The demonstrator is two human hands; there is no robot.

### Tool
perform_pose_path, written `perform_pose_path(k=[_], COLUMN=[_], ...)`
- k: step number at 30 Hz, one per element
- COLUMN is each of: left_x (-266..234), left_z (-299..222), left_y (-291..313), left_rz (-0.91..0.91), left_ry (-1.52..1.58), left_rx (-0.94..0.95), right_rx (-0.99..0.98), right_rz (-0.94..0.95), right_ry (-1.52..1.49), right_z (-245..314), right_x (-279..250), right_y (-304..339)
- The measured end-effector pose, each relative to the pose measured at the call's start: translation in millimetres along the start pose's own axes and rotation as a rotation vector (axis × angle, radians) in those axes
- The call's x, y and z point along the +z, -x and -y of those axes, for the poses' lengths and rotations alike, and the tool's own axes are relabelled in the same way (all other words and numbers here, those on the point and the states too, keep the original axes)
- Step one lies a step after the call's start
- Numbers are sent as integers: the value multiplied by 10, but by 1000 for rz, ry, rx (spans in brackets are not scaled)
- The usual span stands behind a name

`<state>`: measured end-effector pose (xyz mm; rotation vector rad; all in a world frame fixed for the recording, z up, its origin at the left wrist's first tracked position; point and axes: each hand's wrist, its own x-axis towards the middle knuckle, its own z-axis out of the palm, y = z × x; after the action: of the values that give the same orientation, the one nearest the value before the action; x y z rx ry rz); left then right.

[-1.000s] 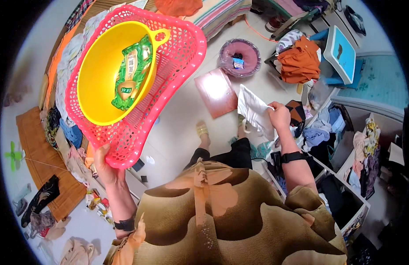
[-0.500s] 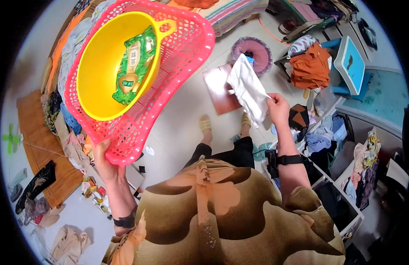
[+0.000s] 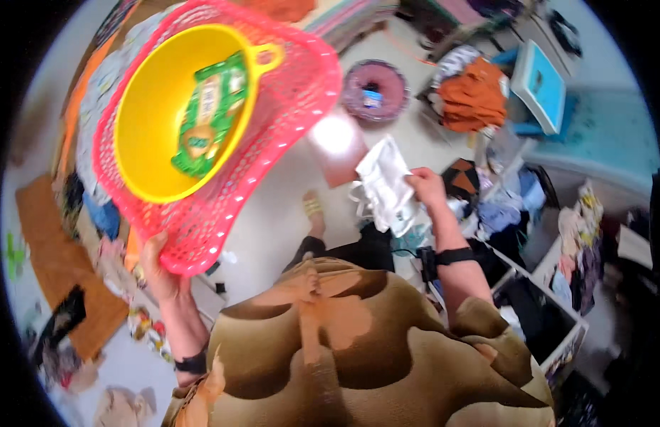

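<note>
At its near corner, my left hand (image 3: 159, 267) grips a pink perforated plastic basket (image 3: 287, 107), holding it up and tilted at the upper left. A yellow plastic bowl (image 3: 148, 135) with a looped handle sits in the basket. Inside the bowl lies a green packet (image 3: 212, 117) with a pale label. My right hand (image 3: 428, 189) is closed on the edge of a white cloth (image 3: 387, 183), which hangs in the air above the floor with thin straps or strings dangling from it. Its exact kind cannot be made out.
Ahead on the floor stand a round purplish bin (image 3: 397, 89) with a blue item inside and a flat reddish-brown board (image 3: 333, 153). An orange garment pile (image 3: 474, 96) is beside a blue-topped stool (image 3: 545, 89). Open drawers (image 3: 540, 327) with clothes flank my right.
The white cloth has come lower and nearer to me, turning and crumpling, off the bin it partly covered. The view has shifted slightly; the basket stays in my left hand.
</note>
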<state>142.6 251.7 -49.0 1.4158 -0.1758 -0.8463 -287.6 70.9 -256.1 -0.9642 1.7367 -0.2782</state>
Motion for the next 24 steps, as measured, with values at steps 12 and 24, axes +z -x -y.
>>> perform_pose_path(k=[12,24], left_x=[1179,3277], left_z=[220,905], left_y=[-31,524], left_rz=[369,651], left_ry=[-149,-225], left_rx=[-63,-126], right_rx=[118,31], right_rz=[101,259], right_ry=[-281,-510], right_z=[-636,-1194], right_x=[-833,-1980], right_y=[331,177])
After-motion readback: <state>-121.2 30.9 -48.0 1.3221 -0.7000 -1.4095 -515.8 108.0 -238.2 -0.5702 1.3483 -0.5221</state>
